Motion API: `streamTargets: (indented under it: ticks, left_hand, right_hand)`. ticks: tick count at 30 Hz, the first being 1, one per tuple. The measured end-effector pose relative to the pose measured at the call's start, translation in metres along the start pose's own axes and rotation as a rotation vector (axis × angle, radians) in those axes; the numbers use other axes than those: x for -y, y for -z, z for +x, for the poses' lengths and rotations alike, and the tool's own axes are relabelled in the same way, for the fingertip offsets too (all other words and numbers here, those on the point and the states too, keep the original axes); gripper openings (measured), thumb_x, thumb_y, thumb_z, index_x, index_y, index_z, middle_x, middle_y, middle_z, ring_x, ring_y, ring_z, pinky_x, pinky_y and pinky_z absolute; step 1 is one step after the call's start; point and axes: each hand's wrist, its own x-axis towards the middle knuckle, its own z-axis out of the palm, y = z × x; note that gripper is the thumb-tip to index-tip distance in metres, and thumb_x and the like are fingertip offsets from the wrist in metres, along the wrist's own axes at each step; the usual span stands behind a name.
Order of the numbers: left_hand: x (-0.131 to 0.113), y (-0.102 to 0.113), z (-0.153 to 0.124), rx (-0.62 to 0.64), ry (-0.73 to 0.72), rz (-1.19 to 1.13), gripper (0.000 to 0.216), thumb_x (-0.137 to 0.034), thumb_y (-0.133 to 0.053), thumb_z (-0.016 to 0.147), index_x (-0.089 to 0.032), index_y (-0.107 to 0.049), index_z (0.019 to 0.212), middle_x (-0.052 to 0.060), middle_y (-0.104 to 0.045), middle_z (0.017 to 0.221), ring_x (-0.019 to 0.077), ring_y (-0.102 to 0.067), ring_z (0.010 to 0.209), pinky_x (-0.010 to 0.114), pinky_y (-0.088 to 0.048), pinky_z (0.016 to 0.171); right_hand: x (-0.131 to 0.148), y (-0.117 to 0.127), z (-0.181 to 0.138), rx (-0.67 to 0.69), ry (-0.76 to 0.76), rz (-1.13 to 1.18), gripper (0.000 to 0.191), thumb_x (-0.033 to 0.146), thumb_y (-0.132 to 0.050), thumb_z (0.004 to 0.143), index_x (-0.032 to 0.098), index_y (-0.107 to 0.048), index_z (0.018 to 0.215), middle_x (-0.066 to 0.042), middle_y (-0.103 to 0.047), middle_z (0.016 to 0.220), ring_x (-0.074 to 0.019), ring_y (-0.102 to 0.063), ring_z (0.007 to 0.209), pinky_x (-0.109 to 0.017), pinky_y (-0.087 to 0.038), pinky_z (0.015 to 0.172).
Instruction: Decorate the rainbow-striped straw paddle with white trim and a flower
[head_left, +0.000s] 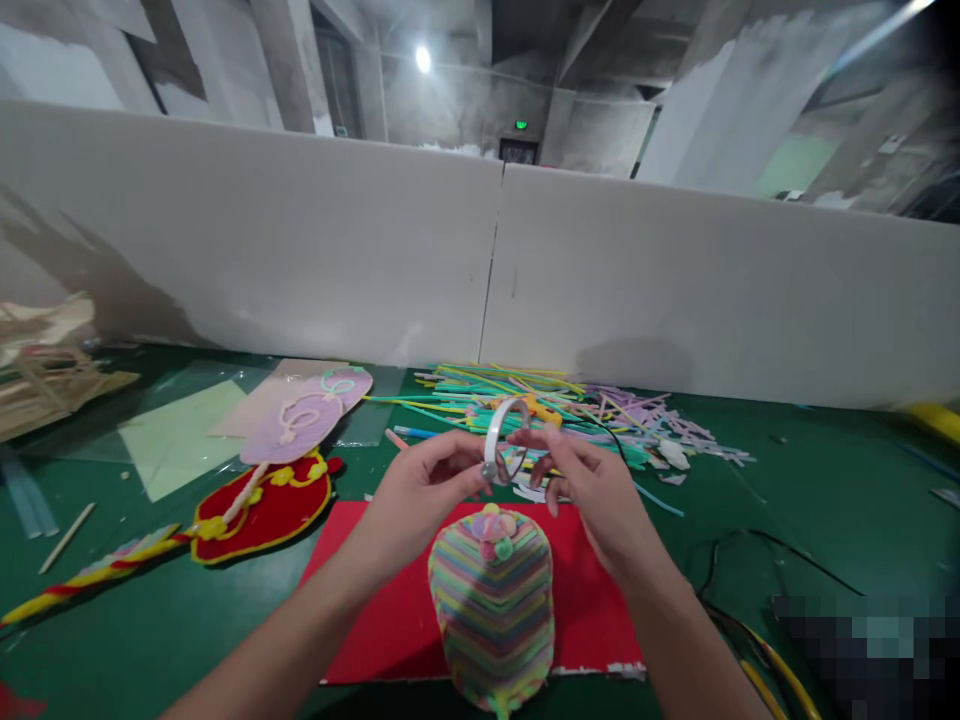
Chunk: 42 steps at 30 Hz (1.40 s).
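Note:
Between the thumb and fingers of my left hand (439, 475) is a narrow white ring (493, 440), like a thin roll of tape, held upright with a small grey round spot at its lower edge. My right hand (581, 475) is close on the ring's right side, its fingers bent and apart. One fingertip overlaps the ring's edge; whether it touches cannot be made out. Below both hands, a striped pastel fan-shaped piece (491, 610) with small coloured pompoms (495, 530) at its top lies over a red sheet (375, 610).
Left are a red, yellow-edged fan shape (262, 515), a lilac one (300, 415), a twisted yellow-red stick (97, 580) and pale green paper (184, 435). Behind my hands lie many coloured pipe-cleaner-like strips (450, 390). Black cables (780, 540) run right. A white partition (300, 250) closes the back.

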Motion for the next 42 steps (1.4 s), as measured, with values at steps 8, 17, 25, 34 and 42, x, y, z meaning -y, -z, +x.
streamTargets:
  ticks: [8, 17, 25, 34, 42]
  left_hand:
    - [0.014, -0.01, 0.003, 0.188, -0.007, 0.004, 0.011, -0.028, -0.052, 0.078, -0.018, -0.059, 0.077, 0.001, -0.061, 0.074, 0.0152, -0.056, 0.072, 0.027, -0.045, 0.067]
    - [0.011, -0.012, -0.002, 0.252, -0.021, 0.107, 0.016, -0.029, -0.048, 0.085, -0.017, -0.054, 0.076, 0.001, -0.057, 0.077, 0.0134, -0.051, 0.075, 0.024, -0.041, 0.069]
    - [0.003, -0.011, -0.003, 0.108, -0.044, 0.074, 0.019, -0.019, -0.049, 0.08, -0.017, -0.057, 0.096, -0.002, -0.055, 0.075, 0.0099, -0.046, 0.061, 0.021, -0.038, 0.056]
    - [0.008, -0.012, -0.004, 0.182, -0.048, 0.016, 0.016, -0.028, -0.046, 0.087, -0.017, -0.056, 0.08, -0.002, -0.055, 0.071, 0.0108, -0.051, 0.065, 0.021, -0.041, 0.06]
    - [0.006, -0.01, -0.003, 0.169, -0.057, 0.213, 0.019, -0.026, -0.045, 0.087, -0.017, -0.056, 0.074, -0.003, -0.054, 0.068, 0.0102, -0.046, 0.063, 0.02, -0.035, 0.057]
  right_hand:
    - [0.005, 0.004, 0.005, -0.007, -0.205, 0.448, 0.028, 0.039, -0.075, 0.063, 0.014, -0.067, 0.074, -0.001, -0.06, 0.069, -0.0029, -0.036, 0.046, -0.012, -0.023, 0.032]
    - [0.009, 0.008, 0.001, 0.069, -0.166, 0.423, 0.017, 0.031, -0.073, 0.068, 0.016, -0.068, 0.072, 0.005, -0.053, 0.054, -0.0015, -0.04, 0.043, -0.009, -0.029, 0.032]
    - [0.015, -0.001, -0.009, 0.089, -0.005, 0.224, 0.01, 0.027, -0.072, 0.068, 0.018, -0.07, 0.072, 0.002, -0.06, 0.058, -0.0067, -0.052, 0.049, -0.014, -0.04, 0.036]
    - [0.015, 0.001, -0.005, -0.038, -0.095, 0.439, 0.03, 0.041, -0.072, 0.068, 0.018, -0.072, 0.087, 0.003, -0.052, 0.059, -0.0046, -0.045, 0.051, -0.01, -0.03, 0.032]
    - [0.014, 0.004, -0.003, -0.037, -0.141, 0.452, 0.027, 0.042, -0.072, 0.068, 0.016, -0.073, 0.077, 0.005, -0.045, 0.052, -0.0015, -0.032, 0.042, -0.01, -0.026, 0.031]
